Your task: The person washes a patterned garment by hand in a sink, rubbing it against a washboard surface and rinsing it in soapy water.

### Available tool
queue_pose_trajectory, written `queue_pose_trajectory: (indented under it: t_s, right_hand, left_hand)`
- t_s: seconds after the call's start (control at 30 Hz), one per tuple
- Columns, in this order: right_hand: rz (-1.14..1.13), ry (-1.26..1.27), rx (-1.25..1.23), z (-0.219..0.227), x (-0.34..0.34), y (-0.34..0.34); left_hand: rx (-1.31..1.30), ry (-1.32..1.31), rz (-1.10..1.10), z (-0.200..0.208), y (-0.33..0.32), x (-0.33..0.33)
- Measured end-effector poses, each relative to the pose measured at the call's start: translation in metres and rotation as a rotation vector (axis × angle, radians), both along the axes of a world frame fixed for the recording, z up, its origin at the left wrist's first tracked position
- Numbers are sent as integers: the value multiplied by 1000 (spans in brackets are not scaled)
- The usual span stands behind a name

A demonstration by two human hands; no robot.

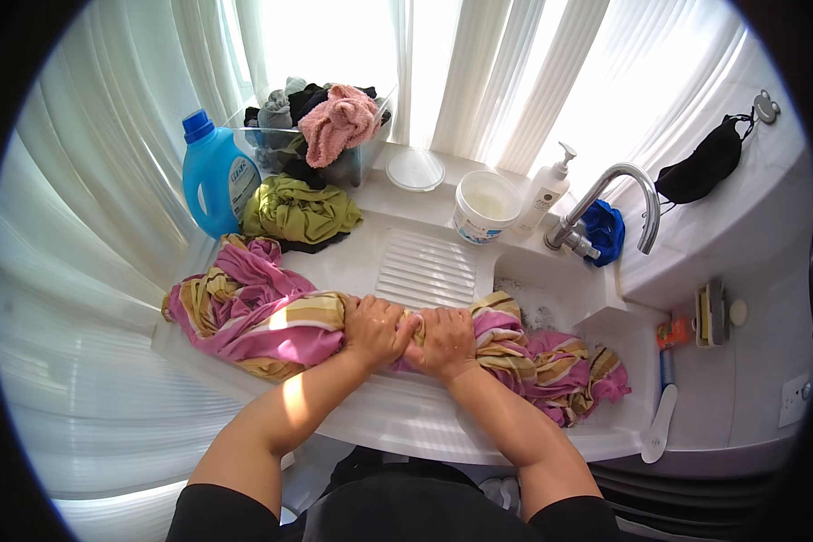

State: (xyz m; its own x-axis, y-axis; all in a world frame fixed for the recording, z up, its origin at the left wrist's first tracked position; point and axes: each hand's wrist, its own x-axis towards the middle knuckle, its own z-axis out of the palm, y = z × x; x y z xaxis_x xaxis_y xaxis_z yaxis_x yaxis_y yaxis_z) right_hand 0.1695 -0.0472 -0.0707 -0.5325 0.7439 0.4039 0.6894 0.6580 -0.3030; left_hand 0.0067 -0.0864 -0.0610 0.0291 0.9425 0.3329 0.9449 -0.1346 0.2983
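A long pink and tan striped cloth [300,327] stretches across the white laundry sink [397,430]. My left hand [376,332] is closed around its bunched middle, and my right hand [443,341] grips it right beside, with the thumbs close together. To the left the cloth lies in a loose heap on the sink's flat deck. On the right it hangs in twisted folds into the basin, where some suds show. Behind my hands is the ribbed washboard [426,269] of the sink. The part of the cloth under my fingers is hidden.
At the back left stand a blue detergent bottle [217,176], a green cloth [302,212] and a clear bin of clothes [367,161]. Farther right are a white tub [486,210], a pump bottle [546,191] and the curved faucet [616,186]. A white-handled brush [661,425] rests on the right rim.
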Motion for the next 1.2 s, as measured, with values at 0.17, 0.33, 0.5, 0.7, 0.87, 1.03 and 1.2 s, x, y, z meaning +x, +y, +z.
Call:
queue_pose_trajectory:
  t_s: [0.17, 0.33, 0.5, 0.7, 0.87, 1.03, 1.2]
  right_hand:
    - [-172, -6, -187, 22, -22, 72]
    - [339, 166, -67, 47, 39, -5]
    - [330, 90, 259, 24, 31, -62]
    - [-256, 45, 120, 5, -20, 75]
    - [103, -68, -231, 34, 25, -10]
    - [238, -17, 198, 22, 39, -73]
    - [-176, 76, -32, 12, -17, 59]
  left_hand:
    - [182, 54, 167, -11, 86, -8]
    - [146, -152, -388, 36, -21, -26]
    - [324, -92, -560, 13, -76, -2]
    - [261, 205, 83, -4, 93, -18]
    - [-516, 143, 18, 58, -16, -14]
    - [314, 194, -184, 16, -106, -16]
    - [216, 156, 143, 2, 67, -28]
